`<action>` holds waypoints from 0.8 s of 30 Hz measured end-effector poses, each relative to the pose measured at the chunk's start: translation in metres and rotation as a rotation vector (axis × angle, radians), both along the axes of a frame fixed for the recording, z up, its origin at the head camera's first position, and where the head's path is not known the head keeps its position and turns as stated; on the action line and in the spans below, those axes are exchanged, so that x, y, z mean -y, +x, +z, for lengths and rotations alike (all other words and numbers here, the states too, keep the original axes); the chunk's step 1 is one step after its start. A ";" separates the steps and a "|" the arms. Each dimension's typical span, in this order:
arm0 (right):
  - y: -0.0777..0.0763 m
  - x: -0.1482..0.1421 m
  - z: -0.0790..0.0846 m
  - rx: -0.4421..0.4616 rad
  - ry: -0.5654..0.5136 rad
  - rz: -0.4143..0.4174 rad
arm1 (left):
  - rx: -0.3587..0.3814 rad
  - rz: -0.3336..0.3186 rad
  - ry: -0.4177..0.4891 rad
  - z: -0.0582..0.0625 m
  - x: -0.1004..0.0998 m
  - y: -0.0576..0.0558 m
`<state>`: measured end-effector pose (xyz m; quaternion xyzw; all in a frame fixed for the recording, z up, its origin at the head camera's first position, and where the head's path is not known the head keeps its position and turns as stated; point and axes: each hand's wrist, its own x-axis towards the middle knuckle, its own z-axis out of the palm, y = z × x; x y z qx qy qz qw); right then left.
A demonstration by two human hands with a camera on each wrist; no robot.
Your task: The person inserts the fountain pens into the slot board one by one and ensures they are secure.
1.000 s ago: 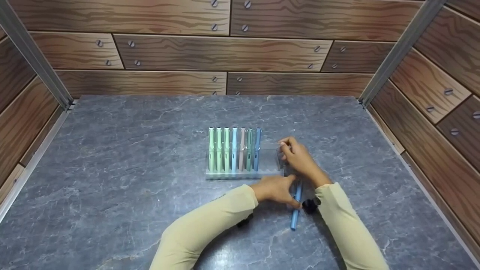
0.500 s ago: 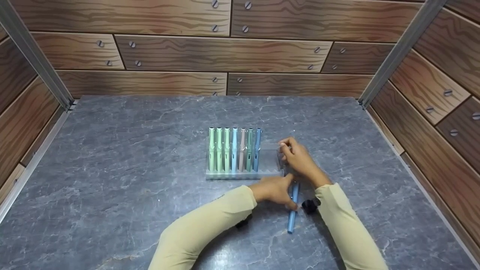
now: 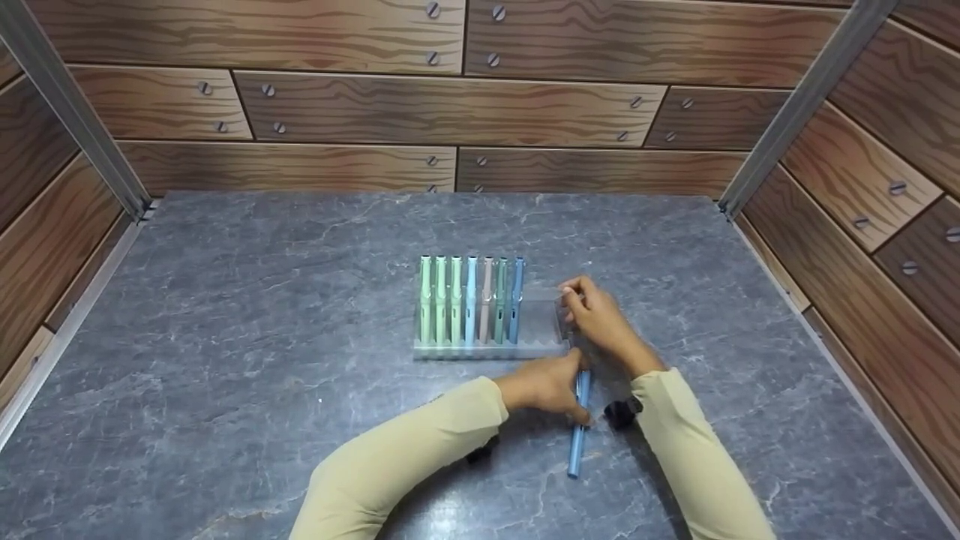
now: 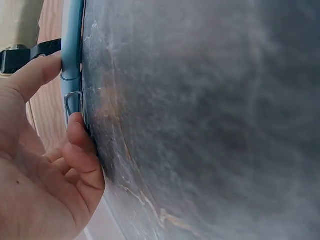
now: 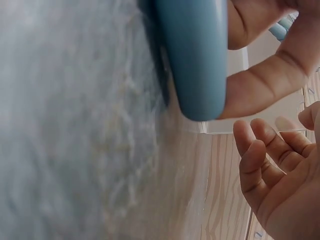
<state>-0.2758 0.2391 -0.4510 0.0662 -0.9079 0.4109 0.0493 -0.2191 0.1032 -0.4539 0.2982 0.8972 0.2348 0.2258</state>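
A blue pen lies slantwise on the grey table, right of the middle in the head view. Its wire clip shows in the left wrist view, where my left hand pinches the barrel with thumb and fingers; the right wrist view shows one end of the pen close up. My right hand holds the right end of a clear pen stand with curled fingers; the exact contact is hard to make out. Several pens, light green, pale blue, pinkish grey, dark green and blue, stand side by side in it.
Vacant slots fill the stand's right part. Marbled grey tabletop spreads around it, with wood-patterned walls at the back and sides. A black wrist device sits by the right sleeve.
My left hand has drawn the blue pen slightly left and towards me. The right hand stays at the stand's right end, and the pens in the stand have not moved.
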 end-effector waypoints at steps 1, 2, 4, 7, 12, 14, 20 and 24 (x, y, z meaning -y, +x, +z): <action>0.000 0.000 0.000 0.003 -0.002 -0.001 | -0.003 -0.003 0.003 0.000 0.000 0.000; 0.000 0.000 0.000 0.006 -0.007 -0.002 | -0.006 -0.004 0.007 0.000 0.001 0.000; 0.000 0.000 0.001 0.008 -0.012 -0.004 | -0.016 -0.006 0.013 -0.001 0.001 0.000; 0.000 -0.001 0.000 0.007 0.006 0.002 | -0.040 -0.001 -0.002 -0.001 0.001 0.002; 0.000 -0.001 -0.001 0.009 0.025 0.012 | -0.090 0.022 -0.051 -0.001 -0.002 0.006; -0.001 -0.001 -0.001 0.011 0.015 0.013 | -0.120 0.028 -0.074 0.000 -0.003 0.006; -0.001 -0.001 -0.001 0.007 -0.001 0.020 | -0.154 0.037 -0.105 -0.001 -0.004 0.005; -0.001 -0.001 0.000 0.011 -0.014 0.020 | -0.127 0.058 -0.098 -0.002 -0.003 0.002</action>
